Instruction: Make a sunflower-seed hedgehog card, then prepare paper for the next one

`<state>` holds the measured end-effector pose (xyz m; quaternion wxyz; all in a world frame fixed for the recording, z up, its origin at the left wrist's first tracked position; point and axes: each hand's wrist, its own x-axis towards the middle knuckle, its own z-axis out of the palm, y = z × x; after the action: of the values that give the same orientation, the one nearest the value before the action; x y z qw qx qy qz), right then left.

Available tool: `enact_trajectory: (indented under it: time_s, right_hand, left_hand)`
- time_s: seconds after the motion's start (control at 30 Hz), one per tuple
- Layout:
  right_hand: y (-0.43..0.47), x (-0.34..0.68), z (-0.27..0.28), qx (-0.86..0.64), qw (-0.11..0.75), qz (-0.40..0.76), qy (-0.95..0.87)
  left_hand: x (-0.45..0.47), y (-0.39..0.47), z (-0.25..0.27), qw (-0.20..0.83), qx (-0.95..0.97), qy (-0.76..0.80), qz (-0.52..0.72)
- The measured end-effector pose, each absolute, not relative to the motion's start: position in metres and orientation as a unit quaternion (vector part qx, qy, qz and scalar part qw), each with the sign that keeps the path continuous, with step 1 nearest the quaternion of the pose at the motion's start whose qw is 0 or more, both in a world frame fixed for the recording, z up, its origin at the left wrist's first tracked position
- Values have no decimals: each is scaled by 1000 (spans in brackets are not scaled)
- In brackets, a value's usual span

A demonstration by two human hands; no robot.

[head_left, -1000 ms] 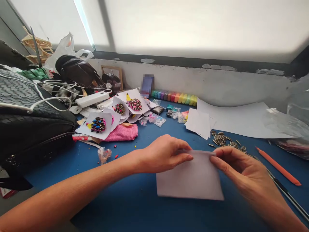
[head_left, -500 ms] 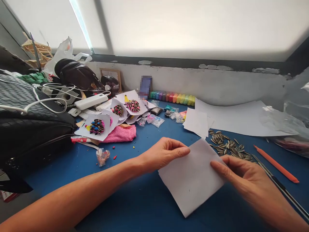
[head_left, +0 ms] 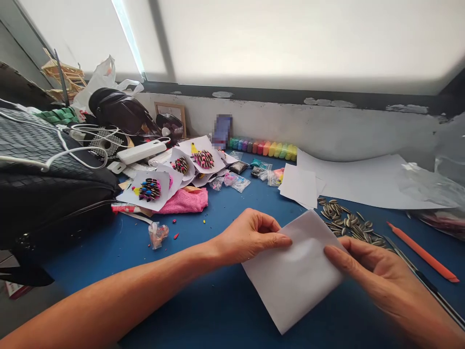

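A white sheet of paper (head_left: 294,276), roughly square and slightly bowed, is held tilted above the blue table. My left hand (head_left: 250,237) pinches its upper left edge, thumb on top and fingers behind. On the right side, my right hand (head_left: 366,271) grips the same paper between thumb and fingers. Just beyond the right hand lies a heap of striped sunflower seeds (head_left: 348,223). An orange pen-like stick (head_left: 423,252) and long metal tweezers (head_left: 421,278) lie to the right of that hand.
Seed-covered clay figures on white papers (head_left: 148,189) lie at the left beside a pink towel (head_left: 185,201). A row of coloured clay packs (head_left: 265,148) lines the wall. More small papers (head_left: 300,186) and a large white sheet (head_left: 356,177) lie behind the seeds. A black bag (head_left: 54,194) stands far left.
The paper's two lower-left edges, offset before, now line up as one, and its surface bows more. Both hands keep their grip. The whole view has shifted slightly.
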<state>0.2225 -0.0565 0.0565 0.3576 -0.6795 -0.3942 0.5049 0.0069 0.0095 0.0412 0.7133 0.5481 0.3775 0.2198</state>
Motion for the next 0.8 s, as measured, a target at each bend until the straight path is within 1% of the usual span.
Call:
enact_trajectory:
  time_s: [0.1,0.27,0.47,0.63,0.8]
  right_hand:
    - [-54,222,57,-690,386,459,-405]
    - [-52,228,45,-700,369,437,-428]
    - [-53,228,41,-696,369,468,-401]
    - [-50,224,35,-688,381,459,-414]
    - [-50,226,27,-670,379,481,-420]
  left_hand:
    - [8,8,44,710,545,381,230]
    - [8,8,44,708,532,383,261]
    - [7,11,39,702,530,386,279]
    - [7,13,38,671,556,415,262]
    - [7,17,32,640,585,424,261]
